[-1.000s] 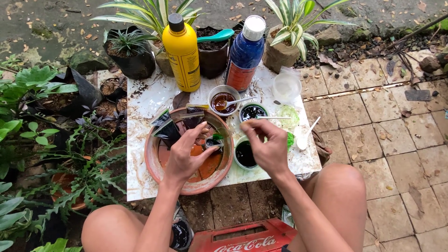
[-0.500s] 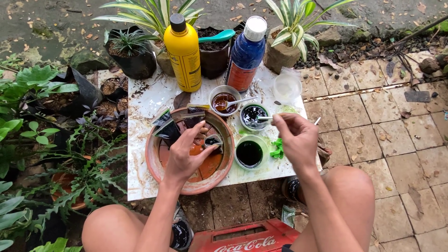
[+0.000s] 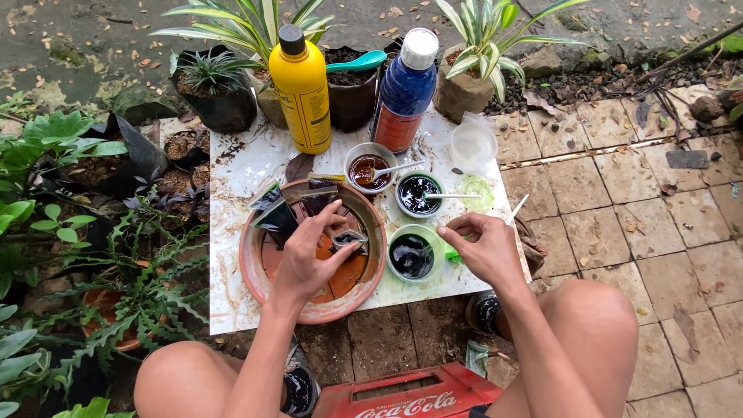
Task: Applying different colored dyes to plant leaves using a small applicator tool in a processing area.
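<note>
My left hand (image 3: pixel 308 262) rests inside a terracotta saucer (image 3: pixel 255 267) and pinches a small dark piece (image 3: pixel 348 238) between thumb and fingers. Several more dark folded pieces (image 3: pixel 275 214) lie at the saucer's far rim. My right hand (image 3: pixel 484 249) hovers just right of a green cup of black liquid (image 3: pixel 412 255), its fingers closed on a thin white stick (image 3: pixel 517 209) that points away to the right. Behind it stand a cup of dark liquid (image 3: pixel 419 193) and a cup of brown liquid (image 3: pixel 368 171), each with a white stick in it.
All of this sits on a stained white board (image 3: pixel 240 166) over paving. At its far edge stand a yellow bottle (image 3: pixel 302 89), a blue bottle (image 3: pixel 405 89) and a clear plastic cup (image 3: pixel 474 144). Potted plants (image 3: pixel 213 89) crowd the left and back. A red crate (image 3: pixel 402 399) lies between my knees.
My right hand drew away from the saucer to the right with the white stick, then settled beside the green cup. My left hand stayed in the saucer.
</note>
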